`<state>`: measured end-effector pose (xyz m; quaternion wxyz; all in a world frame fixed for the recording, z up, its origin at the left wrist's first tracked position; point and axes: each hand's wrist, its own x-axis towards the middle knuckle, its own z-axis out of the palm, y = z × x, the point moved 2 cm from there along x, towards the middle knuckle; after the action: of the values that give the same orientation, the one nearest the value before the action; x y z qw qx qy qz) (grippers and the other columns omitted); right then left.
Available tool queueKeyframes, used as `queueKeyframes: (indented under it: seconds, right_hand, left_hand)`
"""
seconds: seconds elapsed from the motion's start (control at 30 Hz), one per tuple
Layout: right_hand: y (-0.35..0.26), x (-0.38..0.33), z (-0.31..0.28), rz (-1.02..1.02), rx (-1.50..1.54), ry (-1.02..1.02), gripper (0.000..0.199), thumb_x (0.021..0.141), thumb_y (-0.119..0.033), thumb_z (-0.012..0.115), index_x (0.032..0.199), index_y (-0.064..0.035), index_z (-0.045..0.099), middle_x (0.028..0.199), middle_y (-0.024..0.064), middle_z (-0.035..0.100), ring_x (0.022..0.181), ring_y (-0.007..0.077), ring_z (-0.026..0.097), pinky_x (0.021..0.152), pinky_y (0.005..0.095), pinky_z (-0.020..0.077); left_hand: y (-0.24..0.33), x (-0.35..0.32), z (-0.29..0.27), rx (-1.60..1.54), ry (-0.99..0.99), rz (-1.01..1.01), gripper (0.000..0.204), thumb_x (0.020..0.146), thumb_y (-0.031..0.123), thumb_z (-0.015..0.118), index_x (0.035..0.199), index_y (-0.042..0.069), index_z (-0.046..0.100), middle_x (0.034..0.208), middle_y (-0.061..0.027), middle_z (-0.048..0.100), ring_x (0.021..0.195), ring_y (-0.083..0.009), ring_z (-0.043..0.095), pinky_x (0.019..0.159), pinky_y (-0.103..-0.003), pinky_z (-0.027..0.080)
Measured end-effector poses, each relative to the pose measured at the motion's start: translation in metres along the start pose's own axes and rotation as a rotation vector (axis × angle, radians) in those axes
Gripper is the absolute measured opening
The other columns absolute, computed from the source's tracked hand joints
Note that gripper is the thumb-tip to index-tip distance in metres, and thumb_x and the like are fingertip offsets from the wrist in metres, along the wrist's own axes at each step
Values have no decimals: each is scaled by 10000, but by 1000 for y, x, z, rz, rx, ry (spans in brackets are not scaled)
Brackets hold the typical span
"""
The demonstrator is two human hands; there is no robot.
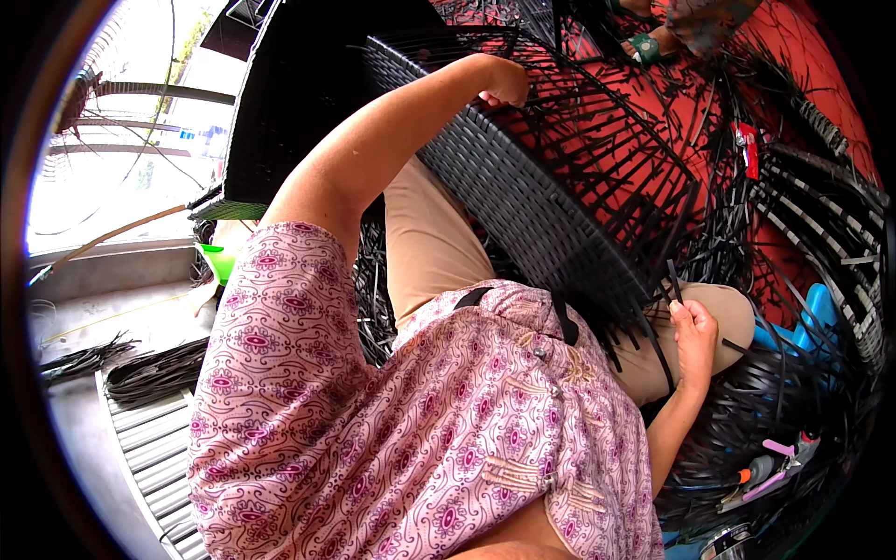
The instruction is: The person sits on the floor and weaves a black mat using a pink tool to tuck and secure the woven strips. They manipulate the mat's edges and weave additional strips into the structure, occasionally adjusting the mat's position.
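Note:
A dark grey woven wicker panel (523, 187) slants across my lap, its loose black strips (607, 121) fanning out from the far edge. My left hand (505, 81) reaches over to that edge near the panel's far end. Its fingers are curled closed, and what lies in them is hidden. On the right, beside my knee, my right hand (695, 336) pinches a flat black strip (674, 278) between thumb and fingers, close to the panel's near corner. More strip ends hang from this corner over my trouser leg.
Red sheeting (644, 79) strewn with strips covers the floor ahead. Another person's sandalled foot (644, 47) is at the far right. Pink-handled pliers (770, 481) and a blue plastic stool (812, 322) stand among strips at right. A bundle of strips (154, 373) lies left.

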<state>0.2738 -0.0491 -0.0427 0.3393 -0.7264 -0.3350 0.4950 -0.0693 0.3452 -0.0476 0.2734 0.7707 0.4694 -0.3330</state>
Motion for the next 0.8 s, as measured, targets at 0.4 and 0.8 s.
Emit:
queueKeyframes:
  seconds: [0.4,0.8]
  right_hand:
    - [-5,-12,-10,56,-164,38,299,969,-275,703,861,2,674,696,-24,555,626,70,502,589,256,420]
    - [3,-16,-7,9,-169,41,274,972,-254,701,872,0,676,678,-42,500,622,72,473,595,258,436]
  left_hand:
    - [-74,-10,-6,-173,68,-125,93,893,148,670,886,116,757,672,19,612,576,-135,587,476,-308,492]
    - [-74,10,-4,-23,167,-119,398,720,345,811,945,18,792,912,-118,781,827,-257,732,759,-409,583]
